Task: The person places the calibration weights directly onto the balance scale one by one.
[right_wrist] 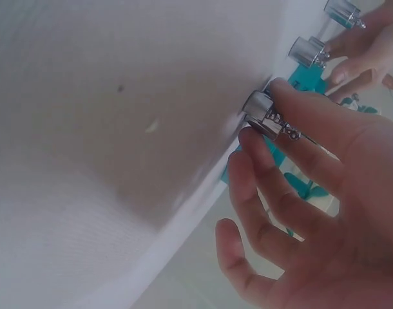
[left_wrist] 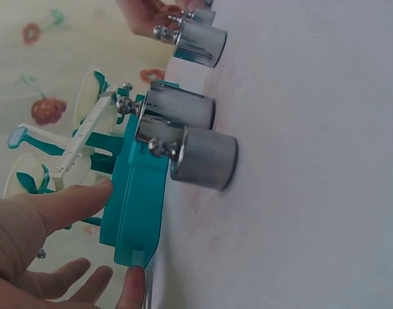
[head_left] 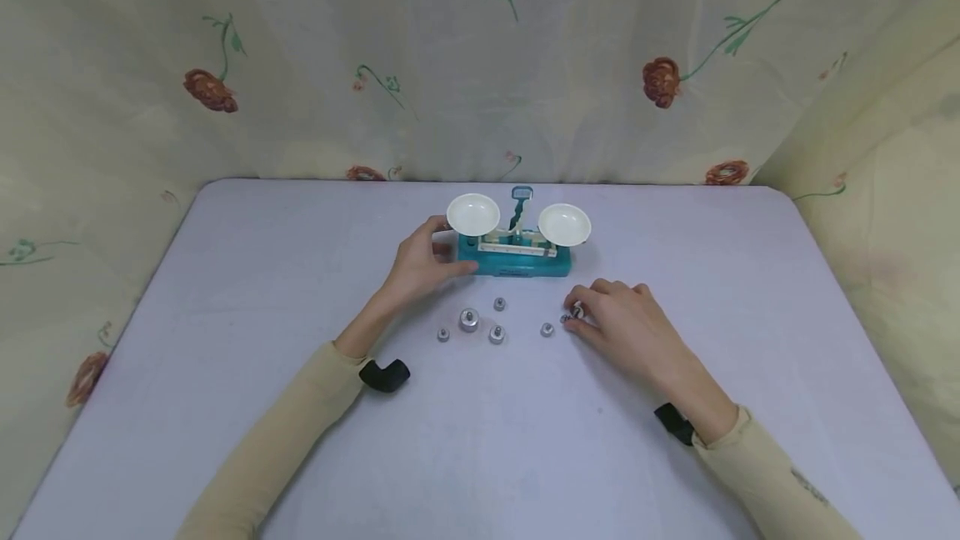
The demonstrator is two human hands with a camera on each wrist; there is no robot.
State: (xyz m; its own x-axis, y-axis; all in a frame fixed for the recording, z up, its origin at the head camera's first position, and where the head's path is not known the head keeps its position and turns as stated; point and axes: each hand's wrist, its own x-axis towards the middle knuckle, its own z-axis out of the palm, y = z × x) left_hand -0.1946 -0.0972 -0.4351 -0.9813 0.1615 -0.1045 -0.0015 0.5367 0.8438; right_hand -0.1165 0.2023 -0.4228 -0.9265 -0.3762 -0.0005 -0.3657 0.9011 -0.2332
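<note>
A small teal balance scale (head_left: pixel 513 264) with two white pans stands near the back of the table. My left hand (head_left: pixel 423 263) is at its left end, the thumb against the front of the base. In the left wrist view the other fingers lie loosely apart by the end of the base (left_wrist: pixel 135 206). My right hand (head_left: pixel 626 327) is to the right and in front of the scale. Its thumb and forefinger pinch a silver knobbed weight (right_wrist: pixel 264 114) low at the tabletop. Another small weight (head_left: pixel 565 319) shows beside those fingertips.
Several more silver weights stand in front of the scale, the largest weight (head_left: pixel 468 321) toward the left and a smaller weight (head_left: pixel 547 329) near my right hand. A pale cloth covers the table (head_left: pixel 480 457). Flower-printed curtain (head_left: pixel 450 48) hangs behind and along both sides.
</note>
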